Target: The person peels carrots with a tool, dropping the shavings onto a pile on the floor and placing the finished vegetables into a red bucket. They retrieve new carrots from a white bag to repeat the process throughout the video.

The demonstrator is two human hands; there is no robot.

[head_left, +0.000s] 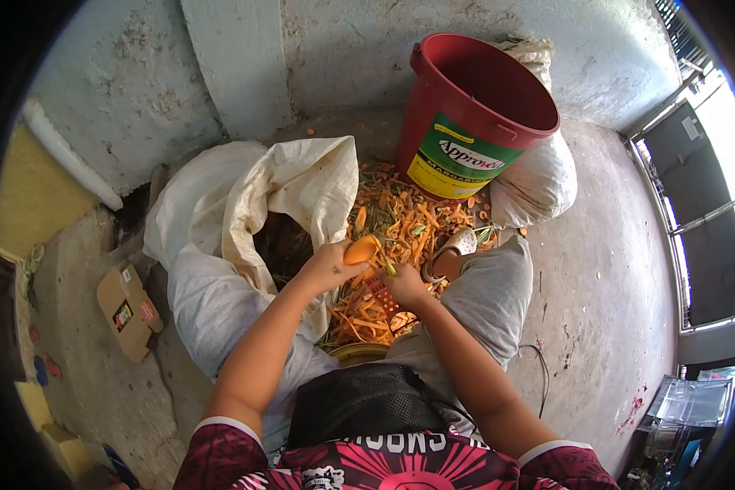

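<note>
At frame centre, the left hand (328,265) is gripping a carrot (361,249); the right hand (403,286) is clutching a red peeler (381,296) just beside it.

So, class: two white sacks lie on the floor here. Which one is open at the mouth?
The big sack beside the left hand: its mouth gapes, dark inside. The sack by the red bucket looks closed.

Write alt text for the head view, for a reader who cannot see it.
Seen from above, a seated person's left hand holds a carrot while the right hand works a peeler against it, over a heap of orange peelings on the concrete floor. An open white sack lies to the left and a red bucket stands beyond.
</note>
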